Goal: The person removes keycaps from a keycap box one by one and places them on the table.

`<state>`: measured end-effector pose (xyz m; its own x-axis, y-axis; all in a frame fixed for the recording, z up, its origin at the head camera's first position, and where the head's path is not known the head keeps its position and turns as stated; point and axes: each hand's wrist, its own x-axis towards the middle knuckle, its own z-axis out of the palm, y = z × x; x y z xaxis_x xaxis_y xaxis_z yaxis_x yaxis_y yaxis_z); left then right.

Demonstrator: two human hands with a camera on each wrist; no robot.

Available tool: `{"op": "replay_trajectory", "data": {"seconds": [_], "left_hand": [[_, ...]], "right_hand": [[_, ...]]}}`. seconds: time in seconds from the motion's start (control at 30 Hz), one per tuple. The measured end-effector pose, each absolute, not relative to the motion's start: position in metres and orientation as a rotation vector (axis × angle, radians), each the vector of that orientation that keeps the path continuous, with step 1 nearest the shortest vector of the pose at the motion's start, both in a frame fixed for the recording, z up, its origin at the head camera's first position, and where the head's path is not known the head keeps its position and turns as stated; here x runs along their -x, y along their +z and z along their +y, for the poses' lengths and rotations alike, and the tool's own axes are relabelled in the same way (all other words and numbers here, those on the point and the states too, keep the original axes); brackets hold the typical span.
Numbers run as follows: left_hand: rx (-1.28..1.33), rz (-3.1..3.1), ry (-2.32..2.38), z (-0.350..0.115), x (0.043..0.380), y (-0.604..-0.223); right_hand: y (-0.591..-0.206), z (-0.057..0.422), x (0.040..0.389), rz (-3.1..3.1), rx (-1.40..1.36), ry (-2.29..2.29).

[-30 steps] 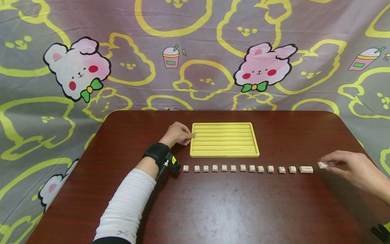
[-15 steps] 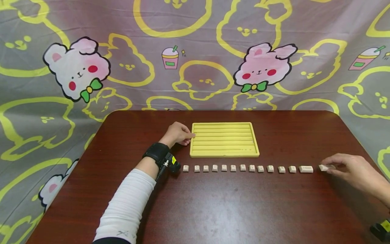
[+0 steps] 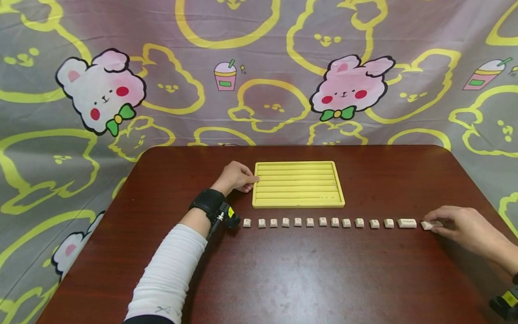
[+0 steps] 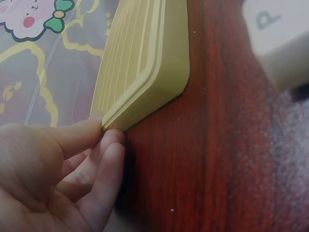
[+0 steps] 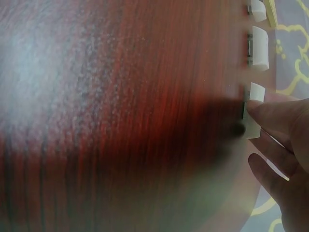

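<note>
At the back middle of the table lies a shallow yellow tray with ridged rows. My left hand pinches its left edge between thumb and fingers, also seen close up on the tray's wall in the left wrist view. In front of the tray runs a row of cream keycaps, ending on the right in a wide keycap. Just right of that one, my right hand pinches a keycap at table level. The thumb and fingers partly cover this keycap in the right wrist view.
A brown table carries everything, its far edge meeting a patterned cloth. The keycap at the row's left end sits near the left wrist camera. One keycap marked P shows in the left wrist view.
My right hand has lowered its keycap to the table and shifted it slightly left, towards the wide keycap. The left hand and the tray stay put.
</note>
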<state>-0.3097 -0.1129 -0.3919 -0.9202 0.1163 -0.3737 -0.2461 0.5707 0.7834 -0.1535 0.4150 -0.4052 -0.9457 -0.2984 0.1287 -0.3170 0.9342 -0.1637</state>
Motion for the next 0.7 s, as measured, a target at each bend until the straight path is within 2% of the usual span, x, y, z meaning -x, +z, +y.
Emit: {"op": "replay_trajectory", "data": {"seconds": [0.7], "left_hand": [[0.113,2.418,1.297,-0.1133,0.3095,-0.3924]], "right_hand": [[-0.4087,0.4121,0.1552,-2.998,-0.472,0.244]]}}
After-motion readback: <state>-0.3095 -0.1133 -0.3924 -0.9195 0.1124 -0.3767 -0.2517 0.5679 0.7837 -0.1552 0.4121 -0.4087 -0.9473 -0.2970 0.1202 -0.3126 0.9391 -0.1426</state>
